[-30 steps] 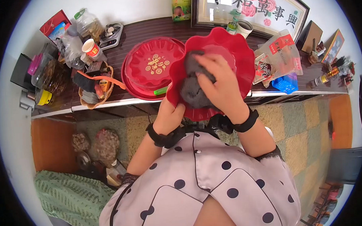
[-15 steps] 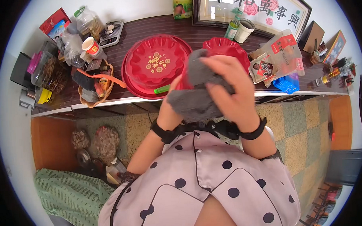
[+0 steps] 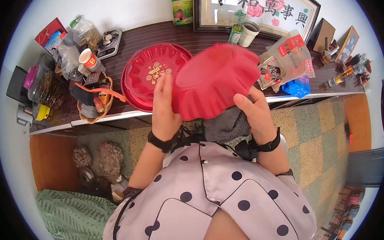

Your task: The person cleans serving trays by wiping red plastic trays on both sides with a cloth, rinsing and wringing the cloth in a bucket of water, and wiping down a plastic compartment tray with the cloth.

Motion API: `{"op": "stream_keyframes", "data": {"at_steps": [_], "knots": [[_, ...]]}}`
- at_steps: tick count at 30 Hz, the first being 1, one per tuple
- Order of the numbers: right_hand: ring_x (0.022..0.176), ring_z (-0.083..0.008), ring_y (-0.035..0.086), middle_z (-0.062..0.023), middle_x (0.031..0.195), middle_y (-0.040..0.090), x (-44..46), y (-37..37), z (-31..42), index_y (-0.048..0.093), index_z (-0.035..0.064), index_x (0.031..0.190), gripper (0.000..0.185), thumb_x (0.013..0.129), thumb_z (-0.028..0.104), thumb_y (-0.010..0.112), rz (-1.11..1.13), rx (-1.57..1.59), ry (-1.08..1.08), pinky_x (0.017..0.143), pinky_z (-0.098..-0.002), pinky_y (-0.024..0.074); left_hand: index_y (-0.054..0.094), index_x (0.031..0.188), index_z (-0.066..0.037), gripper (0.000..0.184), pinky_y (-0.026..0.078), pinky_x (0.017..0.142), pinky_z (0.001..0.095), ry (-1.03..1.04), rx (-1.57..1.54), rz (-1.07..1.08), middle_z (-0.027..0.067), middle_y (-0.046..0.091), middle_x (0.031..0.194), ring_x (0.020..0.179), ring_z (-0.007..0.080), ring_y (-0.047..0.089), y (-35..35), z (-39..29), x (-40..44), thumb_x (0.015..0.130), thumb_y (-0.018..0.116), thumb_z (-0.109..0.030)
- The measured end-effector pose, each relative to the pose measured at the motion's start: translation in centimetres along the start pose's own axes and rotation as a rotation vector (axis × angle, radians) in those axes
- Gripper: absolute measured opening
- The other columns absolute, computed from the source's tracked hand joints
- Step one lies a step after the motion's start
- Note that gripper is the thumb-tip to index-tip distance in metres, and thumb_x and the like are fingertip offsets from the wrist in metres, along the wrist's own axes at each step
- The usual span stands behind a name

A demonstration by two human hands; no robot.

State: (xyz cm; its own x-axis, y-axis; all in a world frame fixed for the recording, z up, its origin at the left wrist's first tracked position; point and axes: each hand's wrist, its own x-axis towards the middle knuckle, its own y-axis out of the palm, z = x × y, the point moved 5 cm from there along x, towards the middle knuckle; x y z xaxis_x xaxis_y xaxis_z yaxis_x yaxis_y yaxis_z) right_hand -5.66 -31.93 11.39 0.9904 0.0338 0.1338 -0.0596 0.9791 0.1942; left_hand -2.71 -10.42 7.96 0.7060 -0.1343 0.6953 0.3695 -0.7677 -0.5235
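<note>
A red plastic tray with a scalloped, fluted edge [image 3: 218,79] is held up tilted over the table's front edge, slightly blurred. My left hand [image 3: 165,110] grips its left side, fingers pointing up along the edge. At the lower right, my right hand [image 3: 257,111] has its thumb on the tray's rim. A dark grey cloth [image 3: 227,128] hangs below the tray, bunched against my right hand; the fingers behind it are hidden. Just left of the held tray, a round red tray with gold characters [image 3: 150,73] lies on the table.
A wicker basket [image 3: 109,112] with a brush and an orange-handled item stands at the left. Behind are a paper cup [image 3: 87,59], a small scale [image 3: 110,44], a green bottle [image 3: 236,31] and a light cup [image 3: 249,33]. A plastic food bag [image 3: 287,59] lies right.
The grey cloth was bunched between both hands in front of the red; now it hangs below. The scalloped tray shows raised and tilted, with my hands spread to its sides.
</note>
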Motion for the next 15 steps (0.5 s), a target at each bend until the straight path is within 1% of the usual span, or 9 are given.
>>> {"op": "stream_keyframes", "data": {"at_steps": [1, 3, 4, 6, 7, 8, 9, 11, 15], "knots": [[0.101, -0.0107, 0.056, -0.0029, 0.111, 0.064, -0.2, -0.3, 0.1, 0.061, -0.0010, 0.115, 0.032, 0.087, 0.015, 0.066, 0.007, 0.000, -0.016, 0.091, -0.0282, 0.0435, 0.038, 0.142, -0.005, 0.080, 0.047, 0.096, 0.0392, 0.000, -0.001, 0.002, 0.0208, 0.045, 0.137, 0.123, 0.0371, 0.049, 0.3, 0.2, -0.3, 0.069, 0.068, 0.010], [0.102, -0.0113, 0.056, -0.0033, 0.111, 0.063, -0.2, -0.8, 0.1, 0.061, -0.0012, 0.116, 0.034, 0.086, 0.015, 0.066, -0.015, 0.090, 0.001, 0.091, -0.0285, 0.0436, 0.030, 0.145, -0.001, 0.081, 0.042, 0.102, 0.0429, -0.534, -0.743, -0.009, 0.0205, 0.042, 0.141, 0.128, 0.0349, 0.045, 1.7, 3.0, -1.3, 0.072, 0.062, 0.017], [0.102, -0.0120, 0.056, -0.0036, 0.112, 0.063, -0.2, -1.1, 0.0, 0.060, -0.0013, 0.116, 0.036, 0.086, 0.015, 0.067, -0.035, 0.180, 0.016, 0.092, -0.0287, 0.0436, 0.030, 0.145, -0.001, 0.081, 0.042, 0.102, 0.0429, -0.534, -0.747, -0.005, 0.0205, 0.042, 0.141, 0.128, 0.0349, 0.045, 1.5, 3.5, -1.3, 0.072, 0.062, 0.017], [0.103, -0.0124, 0.056, -0.0039, 0.113, 0.063, -0.2, -1.1, -0.2, 0.059, -0.0014, 0.117, 0.037, 0.085, 0.014, 0.066, -0.021, 0.206, 0.035, 0.092, -0.0289, 0.0437, 0.029, 0.145, -0.002, 0.063, 0.036, 0.106, 0.0466, -0.831, -1.506, 0.126, 0.0173, 0.040, 0.144, 0.131, 0.0335, 0.043, 2.3, 4.9, -2.1, 0.088, 0.051, -0.016], [0.103, -0.0128, 0.057, -0.0042, 0.114, 0.062, -0.2, -1.0, -0.5, 0.059, -0.0015, 0.118, 0.037, 0.085, 0.014, 0.066, 0.000, 0.236, 0.055, 0.092, -0.0290, 0.0437, 0.029, 0.145, -0.002, 0.060, 0.033, 0.109, 0.0484, -0.972, -1.886, 0.197, 0.0157, 0.038, 0.146, 0.132, 0.0327, 0.041, 2.8, 4.5, -2.5, 0.096, 0.046, -0.033], [0.103, -0.0128, 0.057, -0.0042, 0.114, 0.062, 0.0, -1.1, -0.8, 0.059, -0.0015, 0.118, 0.037, 0.085, 0.014, 0.066, -0.002, 0.237, 0.057, 0.092, -0.0290, 0.0437, 0.034, 0.143, -0.004, 0.065, 0.032, 0.109, 0.0483, -0.963, -2.193, 0.134, 0.0137, 0.038, 0.147, 0.133, 0.0313, 0.039, 2.7, 4.2, -2.4, 0.098, 0.031, -0.051], [0.104, -0.0126, 0.056, -0.0042, 0.114, 0.062, 0.2, -1.0, -1.2, 0.058, -0.0016, 0.119, 0.039, 0.085, 0.014, 0.066, 0.023, 0.223, 0.080, 0.093, -0.0290, 0.0436, 0.034, 0.143, -0.004, 0.065, 0.032, 0.109, 0.0483, -0.966, -2.192, 0.133, 0.0137, 0.038, 0.147, 0.133, 0.0313, 0.039, 2.6, 3.9, -2.3, 0.098, 0.031, -0.051], [0.104, -0.0123, 0.056, -0.0042, 0.114, 0.062, 0.5, -0.9, -1.8, 0.058, -0.0016, 0.121, 0.040, 0.085, 0.015, 0.066, 0.046, 0.210, 0.105, 0.093, -0.0289, 0.0435, 0.036, 0.142, -0.005, 0.070, 0.029, 0.111, 0.0493, -0.895, -2.270, 0.058, 0.0129, 0.039, 0.147, 0.134, 0.0315, 0.038, 2.2, 3.1, -1.6, 0.093, 0.045, -0.054], [0.100, -0.0116, 0.057, -0.0043, 0.113, 0.062, 1.3, -1.1, -2.9, 0.060, -0.0021, 0.116, 0.036, 0.085, 0.015, 0.067, 0.054, 0.130, 0.151, 0.090, -0.0276, 0.0450, 0.035, 0.143, -0.006, 0.066, 0.027, 0.112, 0.0497, -0.952, -2.160, -0.008, 0.0114, 0.039, 0.147, 0.135, 0.0308, 0.035, 3.4, 4.5, -3.7, 0.095, 0.047, -0.050]]}}
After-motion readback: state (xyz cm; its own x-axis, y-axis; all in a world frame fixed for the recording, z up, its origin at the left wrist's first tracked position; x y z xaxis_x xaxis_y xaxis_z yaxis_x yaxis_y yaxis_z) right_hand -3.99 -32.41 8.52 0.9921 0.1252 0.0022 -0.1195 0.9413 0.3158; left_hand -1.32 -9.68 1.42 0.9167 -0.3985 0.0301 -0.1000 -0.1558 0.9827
